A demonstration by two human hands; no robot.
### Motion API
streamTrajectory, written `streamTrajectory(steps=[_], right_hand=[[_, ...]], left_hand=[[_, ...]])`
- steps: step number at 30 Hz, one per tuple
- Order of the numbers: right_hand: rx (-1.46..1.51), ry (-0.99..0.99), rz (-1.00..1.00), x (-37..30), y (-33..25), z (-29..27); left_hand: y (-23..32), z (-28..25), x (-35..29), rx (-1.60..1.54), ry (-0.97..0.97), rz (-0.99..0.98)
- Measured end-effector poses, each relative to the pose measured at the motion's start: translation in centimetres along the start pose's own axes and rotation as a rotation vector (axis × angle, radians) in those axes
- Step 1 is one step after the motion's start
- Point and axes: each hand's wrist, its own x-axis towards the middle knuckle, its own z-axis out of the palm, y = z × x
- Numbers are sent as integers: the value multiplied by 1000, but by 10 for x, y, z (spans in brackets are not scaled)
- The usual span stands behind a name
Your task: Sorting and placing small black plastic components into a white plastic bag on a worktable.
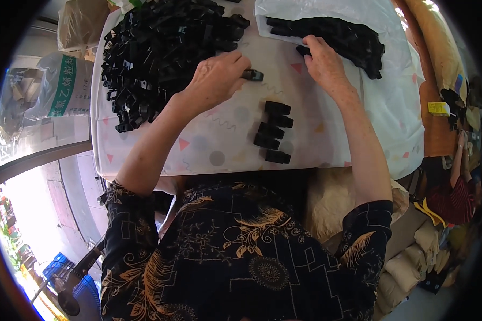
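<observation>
My left hand [219, 77] is closed on a small black plastic part [253, 75], which juts out past the fingertips toward the middle of the table. A large heap of similar black plastic parts [160, 53] lies just beyond and left of it. My right hand [325, 65] pinches another black piece [303, 50] between thumb and fingers, beside a row of black parts [337, 40] laid close together on a white plastic bag [393, 32]. Between my forearms, several black blocks [271, 130] form a staggered column near the table's front edge.
A pale patterned cloth covers the table [217, 158]. Clear bags with a green label [63, 85] stand past its left side. At the right are a brown wooden surface [438, 134], a yellow box [439, 109], stacked sacks [404, 270] and another person in a striped top [455, 200].
</observation>
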Motion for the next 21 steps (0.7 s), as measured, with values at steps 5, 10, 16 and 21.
streamTrajectory(steps=[5, 10, 16, 21], right_hand=[[35, -59, -59, -23, 9, -6], [230, -124, 74, -40, 6, -26], [521, -93, 270, -55, 0, -31], [601, 27, 115, -69, 4, -25]], left_hand=[[17, 19, 33, -48, 74, -86], [27, 34, 50, -102, 118, -45], [33, 38, 34, -115, 199, 186], [35, 32, 22, -116, 253, 296]])
